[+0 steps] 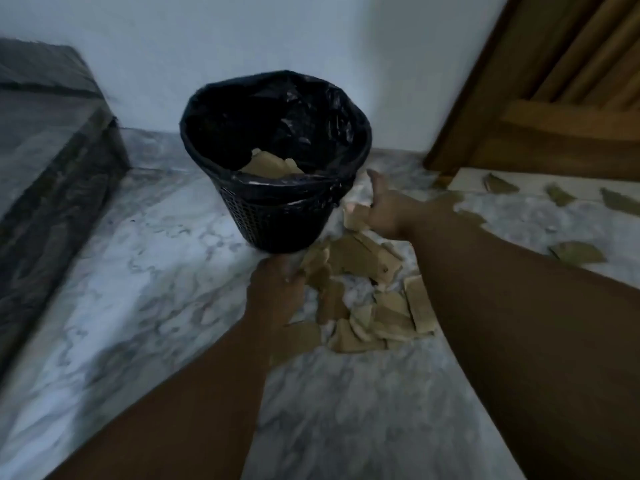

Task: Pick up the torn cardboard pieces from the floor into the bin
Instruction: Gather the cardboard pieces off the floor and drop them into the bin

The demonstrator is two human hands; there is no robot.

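Torn cardboard pieces lie heaped on the floor at the bin's five o'clock, some already inside. Your left hand grip looks clamped on a piece; right hand spread apart. Next, lift and drop over the rim.

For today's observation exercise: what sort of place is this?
Probably a room in a home: grey-veined white marble floor, brown panelled wooden door, and a black mesh plastic bin lined with a black bag against a plain wall.
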